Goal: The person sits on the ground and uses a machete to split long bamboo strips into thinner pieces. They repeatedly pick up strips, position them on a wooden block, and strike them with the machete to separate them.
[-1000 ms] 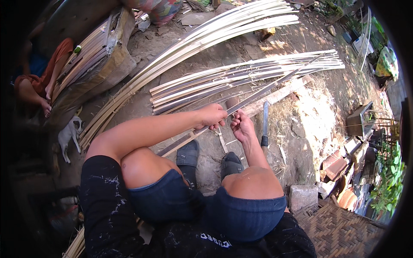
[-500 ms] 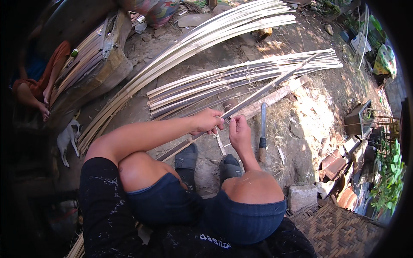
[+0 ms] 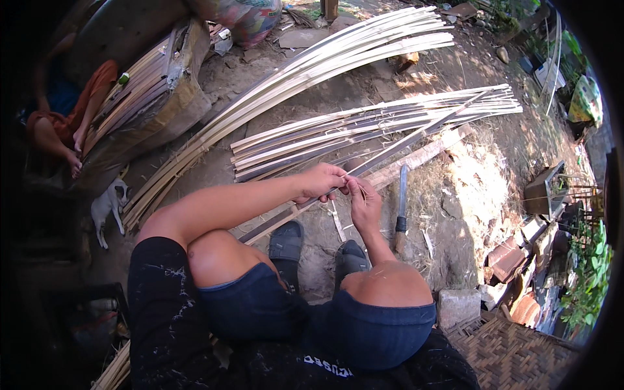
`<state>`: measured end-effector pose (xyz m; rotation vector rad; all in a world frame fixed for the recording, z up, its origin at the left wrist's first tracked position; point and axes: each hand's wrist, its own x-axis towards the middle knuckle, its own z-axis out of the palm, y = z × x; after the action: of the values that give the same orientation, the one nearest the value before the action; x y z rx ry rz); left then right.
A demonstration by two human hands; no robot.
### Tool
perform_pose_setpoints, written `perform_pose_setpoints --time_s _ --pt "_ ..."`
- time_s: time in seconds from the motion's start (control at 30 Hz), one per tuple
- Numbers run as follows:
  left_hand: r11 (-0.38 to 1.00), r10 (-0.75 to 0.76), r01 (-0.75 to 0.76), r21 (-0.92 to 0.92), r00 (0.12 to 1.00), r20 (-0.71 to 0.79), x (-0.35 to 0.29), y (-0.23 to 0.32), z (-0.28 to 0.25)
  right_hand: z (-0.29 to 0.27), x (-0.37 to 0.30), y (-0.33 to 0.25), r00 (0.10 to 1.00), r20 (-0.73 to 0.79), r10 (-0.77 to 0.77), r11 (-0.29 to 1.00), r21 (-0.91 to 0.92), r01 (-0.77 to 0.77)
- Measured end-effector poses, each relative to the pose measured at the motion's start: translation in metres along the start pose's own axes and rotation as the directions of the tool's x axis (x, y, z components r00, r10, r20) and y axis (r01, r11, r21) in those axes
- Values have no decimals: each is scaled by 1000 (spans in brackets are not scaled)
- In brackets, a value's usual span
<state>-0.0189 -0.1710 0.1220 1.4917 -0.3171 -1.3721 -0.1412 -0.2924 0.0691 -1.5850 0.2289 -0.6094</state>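
Note:
A long bamboo strip [image 3: 422,132], dark on its face with a pale edge, runs slantwise from beside my left knee to the far right. My left hand [image 3: 322,181] is closed around it near its middle. Right beside those fingers, my right hand [image 3: 365,203] pinches at the strip's edge, its fingertips almost touching the left ones. What exactly lies between the fingertips is too small to see. Under the strip, a thick wooden piece [image 3: 422,156] rests on the ground. Just right of my right hand lies a long knife [image 3: 402,201] with a dark handle.
Ahead lie a bundle of dark and pale bamboo strips [image 3: 312,140] and a longer pale bundle [image 3: 286,81]. A white cat [image 3: 104,211] is at the left, near another person's bare legs [image 3: 55,140]. Broken tiles [image 3: 507,260] and a woven mat [image 3: 520,348] are at the right.
My right hand has come closer to my left, its fingertips now against the left ones at the strip. The whole view has shifted slightly; the knife and bundles lie as before.

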Motion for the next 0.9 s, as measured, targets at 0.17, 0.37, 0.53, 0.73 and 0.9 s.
perform_pose_setpoints --time_s 0.17,0.37,0.53,0.73,0.9 --pt "983 -111 103 -149 993 -44 -6 2 6 -2 -16 12 869 165 466 630 628 -457" --pt "997 -82 82 -2 995 -60 -1 11 12 -17 -15 -2 873 158 462 694 548 -466" --pt "991 -105 100 -88 993 -49 8 0 -1 -43 0 -24 993 -72 95 957 -269 -111" --pt "998 -54 53 -40 999 -2 10 -3 1 -18 -9 -53 972 182 146 667 -744 39" --pt "998 25 -24 51 999 -23 12 3 3 -21 -11 -42 960 154 236 824 -555 -113"
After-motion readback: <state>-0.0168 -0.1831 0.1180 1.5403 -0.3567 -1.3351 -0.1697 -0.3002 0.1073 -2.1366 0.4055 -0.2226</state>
